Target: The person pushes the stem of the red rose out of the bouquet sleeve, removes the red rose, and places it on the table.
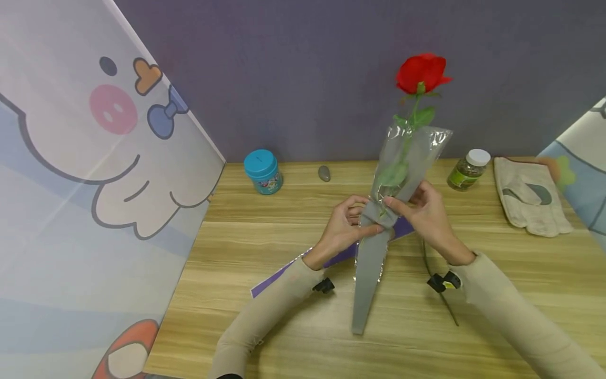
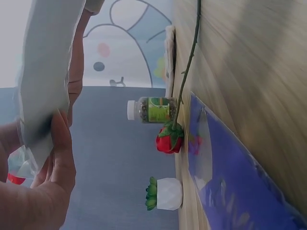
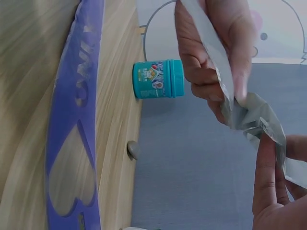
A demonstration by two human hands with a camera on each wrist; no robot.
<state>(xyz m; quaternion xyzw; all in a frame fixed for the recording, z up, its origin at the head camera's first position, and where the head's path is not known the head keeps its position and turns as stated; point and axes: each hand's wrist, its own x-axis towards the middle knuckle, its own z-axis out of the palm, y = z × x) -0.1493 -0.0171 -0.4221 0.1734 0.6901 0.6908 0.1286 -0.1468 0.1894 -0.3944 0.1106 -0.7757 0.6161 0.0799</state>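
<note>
A red rose stands up out of a clear and grey flower sleeve, held above the table. My left hand grips the sleeve on its left side at the middle, thumb across the front. On the other side my right hand pinches the sleeve slightly higher, with its thumb in front. In the right wrist view the grey film is creased and folded between the two hands. Beneath lies a purple sleeve with a heart-shaped window, partly hidden by my arms in the head view.
A second red rose lies on the table near the purple sleeve. A teal jar and a grey pebble stand at the back left. A seed jar, gloves and a potted succulent are also around.
</note>
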